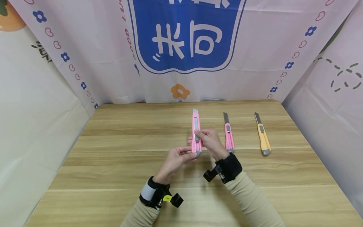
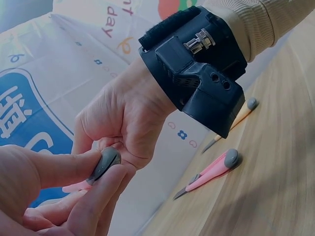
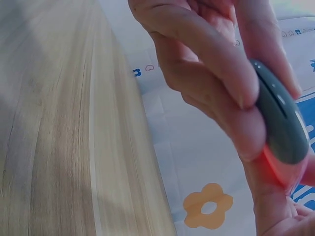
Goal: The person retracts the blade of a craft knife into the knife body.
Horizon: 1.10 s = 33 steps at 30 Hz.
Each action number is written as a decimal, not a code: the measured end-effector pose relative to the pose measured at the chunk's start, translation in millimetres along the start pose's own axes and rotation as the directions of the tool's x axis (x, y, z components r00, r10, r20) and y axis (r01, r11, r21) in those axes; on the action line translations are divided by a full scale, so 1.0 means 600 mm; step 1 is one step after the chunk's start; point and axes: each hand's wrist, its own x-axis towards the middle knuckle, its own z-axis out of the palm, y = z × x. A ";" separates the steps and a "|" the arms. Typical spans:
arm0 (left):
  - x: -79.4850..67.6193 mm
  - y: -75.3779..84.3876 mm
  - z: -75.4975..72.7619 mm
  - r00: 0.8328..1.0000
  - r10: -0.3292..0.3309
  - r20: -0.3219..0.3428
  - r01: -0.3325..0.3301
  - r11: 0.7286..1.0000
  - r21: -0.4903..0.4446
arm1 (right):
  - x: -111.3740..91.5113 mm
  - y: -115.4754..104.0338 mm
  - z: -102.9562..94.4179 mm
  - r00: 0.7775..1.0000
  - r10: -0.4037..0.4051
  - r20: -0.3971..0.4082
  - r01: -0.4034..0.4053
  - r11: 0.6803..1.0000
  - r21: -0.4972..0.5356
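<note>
Sheet point(image 1: 107, 41) behind: blue sign point(image 1: 187, 34) with large white characters, upside down; "day" point(image 2: 117, 32) legible in the left wrist view.

Table point(image 1: 113, 176), wood-grained.

Right hand point(image 1: 211, 143) clamped on the held cutter point(image 1: 195, 126) from the right at mid-body, thumb at the slider point(image 1: 197, 137); left hand point(image 1: 175, 159) pinches its grey near end. Cutter is raised above the table between the hands, long axis running away from the person, blade tip point(image 1: 195, 111) farthest.

Pink cutter point(image 1: 228, 134) and yellow cutter point(image 1: 262, 135) lie to the right, nearer the right hand (blades also pointing away).

Yellow tag point(image 1: 167, 198), left wrist: lettering too small. No brand legible on cutters.
</note>
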 end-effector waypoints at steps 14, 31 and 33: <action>0.000 0.001 -0.001 1.000 -0.006 -0.022 0.006 1.000 0.009 | -0.003 -0.004 0.000 0.999 0.030 -0.020 -0.030 1.000 0.007; 0.001 0.000 -0.002 1.000 -0.015 0.016 0.015 1.000 0.026 | -0.008 -0.008 -0.004 0.999 0.019 -0.051 -0.022 0.999 -0.045; 0.001 0.000 -0.002 1.000 -0.007 0.023 0.007 1.000 0.017 | -0.008 -0.009 -0.002 0.998 0.023 -0.061 -0.025 0.999 -0.039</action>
